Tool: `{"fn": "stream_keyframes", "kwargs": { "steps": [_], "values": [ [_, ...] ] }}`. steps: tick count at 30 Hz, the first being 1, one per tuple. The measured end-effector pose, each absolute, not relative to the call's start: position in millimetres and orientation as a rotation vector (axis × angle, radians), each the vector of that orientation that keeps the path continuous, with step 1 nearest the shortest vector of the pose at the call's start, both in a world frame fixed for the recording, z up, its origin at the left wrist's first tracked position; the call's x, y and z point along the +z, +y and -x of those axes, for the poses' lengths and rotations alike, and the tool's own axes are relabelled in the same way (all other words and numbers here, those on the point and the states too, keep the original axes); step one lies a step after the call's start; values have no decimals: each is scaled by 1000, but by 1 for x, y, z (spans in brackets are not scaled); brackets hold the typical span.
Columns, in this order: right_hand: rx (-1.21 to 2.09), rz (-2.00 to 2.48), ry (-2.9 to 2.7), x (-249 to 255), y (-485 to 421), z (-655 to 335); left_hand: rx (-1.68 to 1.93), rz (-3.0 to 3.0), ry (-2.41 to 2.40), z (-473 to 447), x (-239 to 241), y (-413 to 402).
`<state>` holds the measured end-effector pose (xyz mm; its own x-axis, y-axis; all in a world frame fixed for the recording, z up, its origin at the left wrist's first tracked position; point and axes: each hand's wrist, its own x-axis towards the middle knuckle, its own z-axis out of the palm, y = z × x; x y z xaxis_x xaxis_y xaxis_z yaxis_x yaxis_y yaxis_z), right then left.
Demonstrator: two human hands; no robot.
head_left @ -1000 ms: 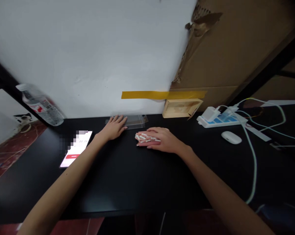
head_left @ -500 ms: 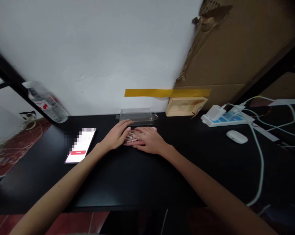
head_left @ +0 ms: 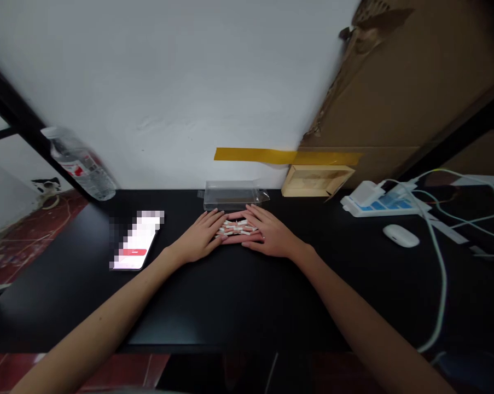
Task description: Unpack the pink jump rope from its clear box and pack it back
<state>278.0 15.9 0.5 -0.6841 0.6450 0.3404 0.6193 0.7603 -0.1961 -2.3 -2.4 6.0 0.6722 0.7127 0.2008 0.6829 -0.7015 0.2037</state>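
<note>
Several small white pieces [head_left: 237,227], some with orange-pink parts, lie in a cluster within what looks like a shallow pink tray [head_left: 242,238]. My left hand [head_left: 201,236] rests over the cluster's left end with fingers stretched out. Over the right end lies my right hand [head_left: 273,232], its fingers also extended and apart. Both palms face down, hiding the ends of the pink tray. Just behind the hands stands a clear plastic box [head_left: 232,194] with a flap at its side.
A lit phone [head_left: 138,246] lies left on the black table [head_left: 214,306]. Behind it a plastic bottle [head_left: 82,167] leans. To the right are a shallow tan box [head_left: 316,180], a power strip [head_left: 384,205] with cables and a white mouse-shaped case [head_left: 401,235].
My hands have moved apart, the right one shifting rightward, so more of the white pieces show between them. The whole view has shifted slightly.
</note>
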Motion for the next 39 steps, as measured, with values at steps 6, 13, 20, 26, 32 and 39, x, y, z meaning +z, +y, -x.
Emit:
{"fn": "stream_keyframes", "kwargs": {
  "steps": [6, 13, 20, 26, 32, 39],
  "values": [
    [115, 968, -2516, 2, 17, -272, 468, -2819, 1145, -5, 11, -6],
    [135, 917, -2515, 3, 18, -272, 456, -2808, 1207, -23, 12, -1],
    [151, 867, -2464, 3, 18, -273, 468, -2896, 1150, -29, 5, 1],
    [319, 933, -2256, 0, 17, -281, 505, -2909, 1073, -24, 6, 2],
    [596, 921, -2099, -3, 15, -278, 588, -2829, 1147, -22, -2, 3],
    [913, 717, -1696, 10, 8, -255, 996, -2386, 1298, -28, 6, 3]
  ]
}}
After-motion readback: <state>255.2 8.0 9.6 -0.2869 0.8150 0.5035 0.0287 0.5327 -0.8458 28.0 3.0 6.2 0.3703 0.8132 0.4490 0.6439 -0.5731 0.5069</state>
